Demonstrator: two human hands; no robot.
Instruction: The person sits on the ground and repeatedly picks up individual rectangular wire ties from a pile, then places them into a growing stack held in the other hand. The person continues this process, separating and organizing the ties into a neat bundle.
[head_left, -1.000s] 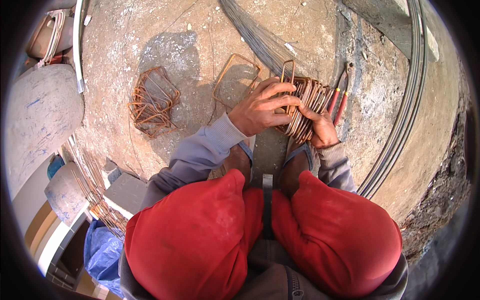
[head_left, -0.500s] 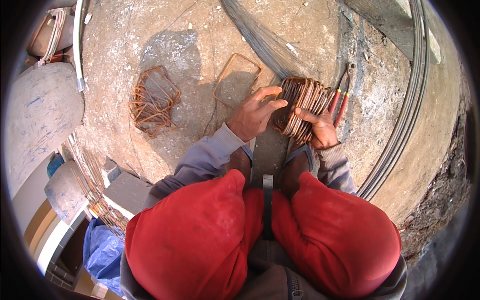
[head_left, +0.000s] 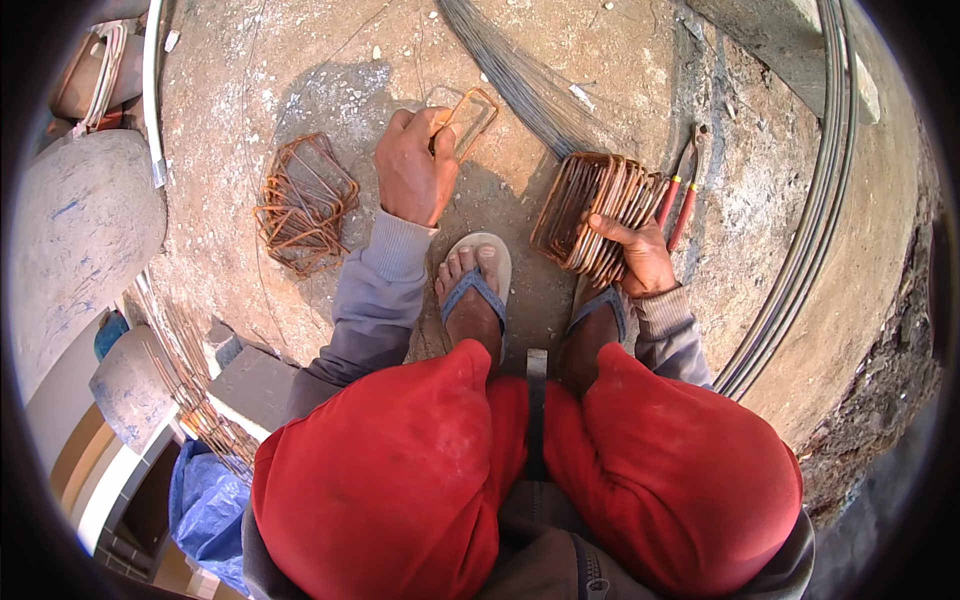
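Observation:
My left hand [head_left: 415, 165] is closed on one side of a single rusty rectangular rebar stirrup [head_left: 483, 122], which tilts up from the concrete. My fingers hide part of its near side. At the right, my right hand [head_left: 648, 258] grips a stack of similar rebar stirrups [head_left: 590, 205], thumb on top, standing face to face in front of my right foot. Left of my left hand lies a loose, tangled pile of rusty stirrups [head_left: 308, 205]. Red-handled pincers [head_left: 682, 195] lie just beyond the stack, on its right.
A fan of thin tie wire [head_left: 515, 75] runs from the far edge to the stack. Long bars [head_left: 815, 220] curve along the right beside a concrete beam [head_left: 775, 50]. Grey curved vessels [head_left: 85, 225], a grey block [head_left: 255, 383] and a blue tarp [head_left: 208, 505] are at the left.
My left hand has moved left and away from the stack and taken hold of the loose stirrup, which now tilts off the ground. The right hand keeps its place on the stack.

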